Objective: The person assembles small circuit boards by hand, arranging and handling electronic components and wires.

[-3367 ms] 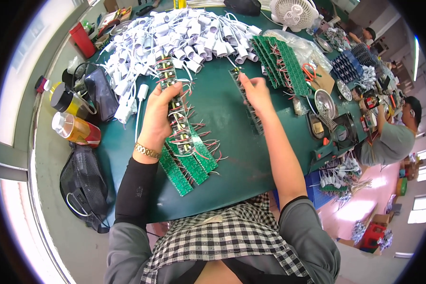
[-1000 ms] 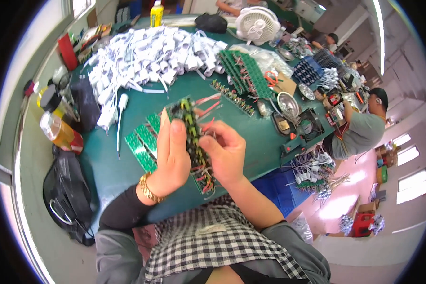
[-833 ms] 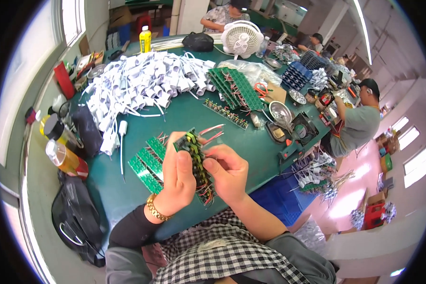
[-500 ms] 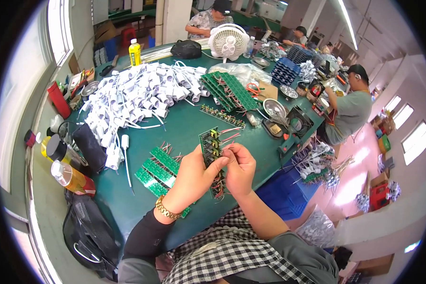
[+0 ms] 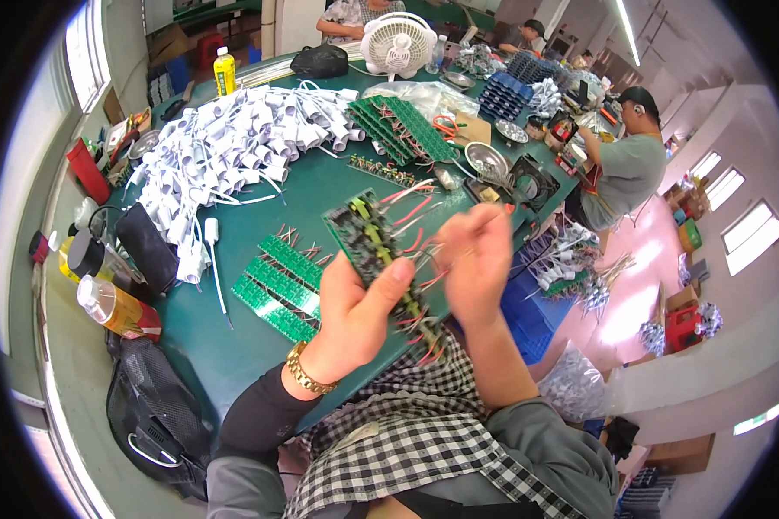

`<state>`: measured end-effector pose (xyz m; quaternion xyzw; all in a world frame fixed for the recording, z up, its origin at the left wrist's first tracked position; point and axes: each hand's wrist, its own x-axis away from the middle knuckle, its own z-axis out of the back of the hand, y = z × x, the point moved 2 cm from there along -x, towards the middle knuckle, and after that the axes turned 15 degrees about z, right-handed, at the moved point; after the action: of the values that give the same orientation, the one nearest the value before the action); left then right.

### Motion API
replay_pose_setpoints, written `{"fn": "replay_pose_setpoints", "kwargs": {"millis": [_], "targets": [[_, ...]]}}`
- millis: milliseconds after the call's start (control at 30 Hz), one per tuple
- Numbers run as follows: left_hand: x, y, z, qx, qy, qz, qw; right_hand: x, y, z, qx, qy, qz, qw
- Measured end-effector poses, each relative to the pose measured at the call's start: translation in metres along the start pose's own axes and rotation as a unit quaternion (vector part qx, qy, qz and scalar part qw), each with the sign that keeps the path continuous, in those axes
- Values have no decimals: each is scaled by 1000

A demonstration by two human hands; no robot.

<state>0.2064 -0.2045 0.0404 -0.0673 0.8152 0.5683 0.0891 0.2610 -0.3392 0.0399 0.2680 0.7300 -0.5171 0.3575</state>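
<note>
My left hand (image 5: 359,313) grips a long green circuit board panel (image 5: 374,246) by its side, thumb across the face. Yellow and black components cover the panel, and red and white wires (image 5: 414,212) stick out along its right edge. Beside those wires my right hand (image 5: 479,255) is raised, its fingers curled together and smeared by motion; whether a wire is between them I cannot make out. On the table left of my left hand lie several green circuit board panels (image 5: 273,290) with short wires. A single white lamp holder with a cable (image 5: 212,232) lies farther left.
A large heap of white lamp holders (image 5: 242,147) covers the far left of the table (image 5: 186,324). Stacked green panels (image 5: 402,130), a metal bowl (image 5: 486,160) and a fan (image 5: 398,45) stand beyond. Bottles (image 5: 117,307) line the left edge. A co-worker (image 5: 627,164) sits at right.
My right hand has moved right, away from the panel's wires. The held panel has tilted and come slightly nearer, with its wires now spread out. The whole view has shifted a little.
</note>
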Motion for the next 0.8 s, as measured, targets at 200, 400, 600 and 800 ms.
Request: {"fn": "replay_pose_setpoints", "kwargs": {"millis": [200, 400, 600, 800], "targets": [[-5, 17, 24, 63, 87, -10, 994, -12, 13, 58, 2, 169, -27, 985], [-23, -2, 35, 23, 126, 41, 991, -4, 5, 5, 57, -365, 10, 929], [-46, -14, 44, -29, 165, 37, 985, 9, 18, -38, 371, -314, 103, 868], [-57, -24, 60, -117, 177, 66, 975, -1, 52, -34, 305, -306, 124, 893]]}}
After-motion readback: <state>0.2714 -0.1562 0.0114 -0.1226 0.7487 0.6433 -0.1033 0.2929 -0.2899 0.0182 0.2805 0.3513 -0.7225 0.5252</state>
